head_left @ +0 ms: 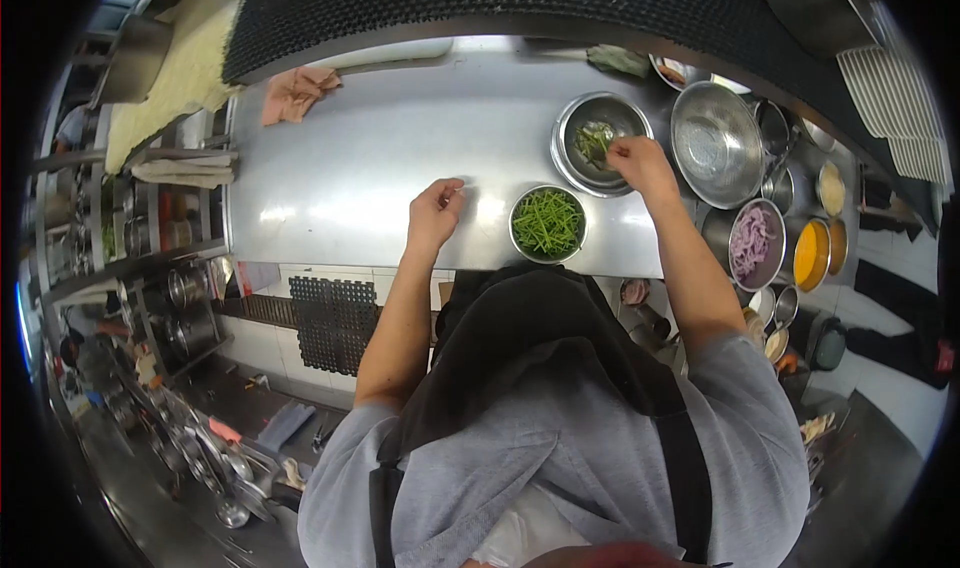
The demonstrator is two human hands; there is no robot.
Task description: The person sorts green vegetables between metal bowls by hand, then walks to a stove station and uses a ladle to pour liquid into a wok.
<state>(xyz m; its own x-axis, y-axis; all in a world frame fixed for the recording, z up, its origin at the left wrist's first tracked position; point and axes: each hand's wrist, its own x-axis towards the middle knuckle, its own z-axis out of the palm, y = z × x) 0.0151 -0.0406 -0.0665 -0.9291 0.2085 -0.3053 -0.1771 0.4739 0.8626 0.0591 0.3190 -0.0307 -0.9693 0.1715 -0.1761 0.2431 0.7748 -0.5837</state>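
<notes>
The right hand hangs bunched at thin green stalks inside the round silver metal bowl, left hand half-curled over the grey steel counter, either's grip impossible to tell!

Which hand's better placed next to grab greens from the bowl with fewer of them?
Probably your right hand: it's over that bowl, close to the greens. Your left hand is farther off, over the counter.
</notes>
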